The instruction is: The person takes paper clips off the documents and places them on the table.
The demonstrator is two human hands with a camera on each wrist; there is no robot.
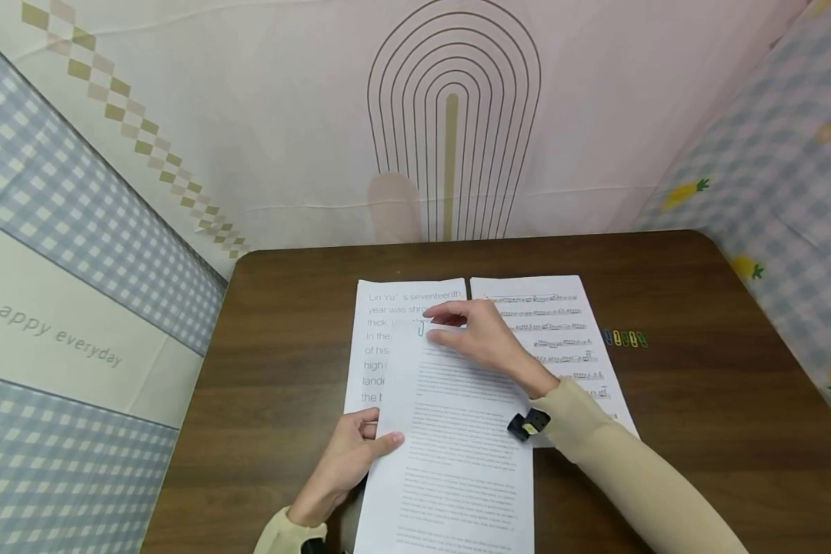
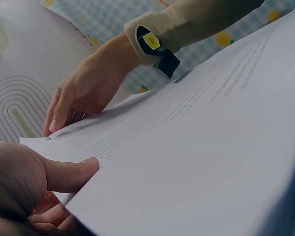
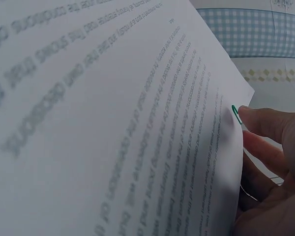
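Observation:
Printed paper is lifted toward the viewer, and my left hand pinches its left edge, thumb on top and fingers beneath. A green paper clip sits on the paper's far edge; the right wrist view shows the clip there too. My right hand is at that edge, its thumb tip beside the clip. Thumb and index finger stand apart in the head view. Beneath lie a large-print page and a sheet of music, both partly covered.
Several coloured paper clips lie in a row on the brown table, right of the music sheet. A patterned cloth hangs behind the table, and checked cloths hang at both sides.

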